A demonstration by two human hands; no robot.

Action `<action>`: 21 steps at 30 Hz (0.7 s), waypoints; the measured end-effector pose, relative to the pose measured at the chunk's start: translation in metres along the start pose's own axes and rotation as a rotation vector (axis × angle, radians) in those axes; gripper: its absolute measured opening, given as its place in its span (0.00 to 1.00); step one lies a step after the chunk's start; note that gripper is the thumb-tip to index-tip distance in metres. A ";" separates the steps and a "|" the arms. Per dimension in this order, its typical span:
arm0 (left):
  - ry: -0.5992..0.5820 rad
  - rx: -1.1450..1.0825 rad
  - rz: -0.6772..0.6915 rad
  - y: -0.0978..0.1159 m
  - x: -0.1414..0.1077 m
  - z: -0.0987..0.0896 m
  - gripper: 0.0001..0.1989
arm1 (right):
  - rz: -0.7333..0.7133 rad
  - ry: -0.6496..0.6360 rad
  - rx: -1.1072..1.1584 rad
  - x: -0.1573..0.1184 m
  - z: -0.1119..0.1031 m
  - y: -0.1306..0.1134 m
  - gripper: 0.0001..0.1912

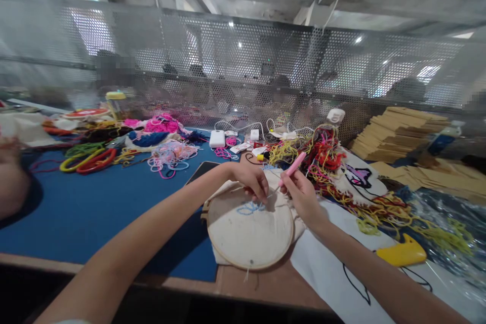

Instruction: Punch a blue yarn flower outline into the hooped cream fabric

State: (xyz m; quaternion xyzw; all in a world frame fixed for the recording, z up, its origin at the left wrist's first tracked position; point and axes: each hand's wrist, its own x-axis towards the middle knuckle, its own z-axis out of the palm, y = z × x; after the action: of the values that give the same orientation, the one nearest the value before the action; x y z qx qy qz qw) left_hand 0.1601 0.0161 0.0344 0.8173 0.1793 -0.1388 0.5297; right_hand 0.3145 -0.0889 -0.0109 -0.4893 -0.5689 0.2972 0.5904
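Note:
An embroidery hoop with cream fabric stretched in it lies at the table's front edge. Light blue yarn forms loops on the upper part of the cloth. My right hand grips a punch needle by its pink handle, its thin metal shaft slanting down and left. Over the loops, my left hand has its fingers curled and pinched close to the shaft's lower end. Whatever lies between those fingertips is hidden. More fabric spreads beneath and behind the hoop.
Tangled yarn heaps behind and right of the hoop; more bundles lie left. A yellow-handled tool rests on white paper. Brown cardboard is stacked far right. A perforated metal partition stands behind. Another person's arm shows at left.

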 end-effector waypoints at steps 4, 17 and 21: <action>0.004 0.002 0.003 -0.001 0.000 0.000 0.08 | 0.004 0.005 -0.010 0.000 0.000 0.002 0.16; 0.008 0.004 -0.021 -0.004 0.000 -0.002 0.07 | -0.005 -0.012 -0.036 0.000 0.000 0.001 0.15; 0.087 -0.011 0.008 0.000 -0.003 -0.005 0.08 | 0.003 -0.042 0.015 -0.001 0.001 -0.001 0.14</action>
State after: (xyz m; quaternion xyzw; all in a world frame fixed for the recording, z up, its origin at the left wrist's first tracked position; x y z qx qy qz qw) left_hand 0.1575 0.0206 0.0378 0.8205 0.1997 -0.1000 0.5263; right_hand 0.3128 -0.0901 -0.0105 -0.4793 -0.5781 0.3126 0.5817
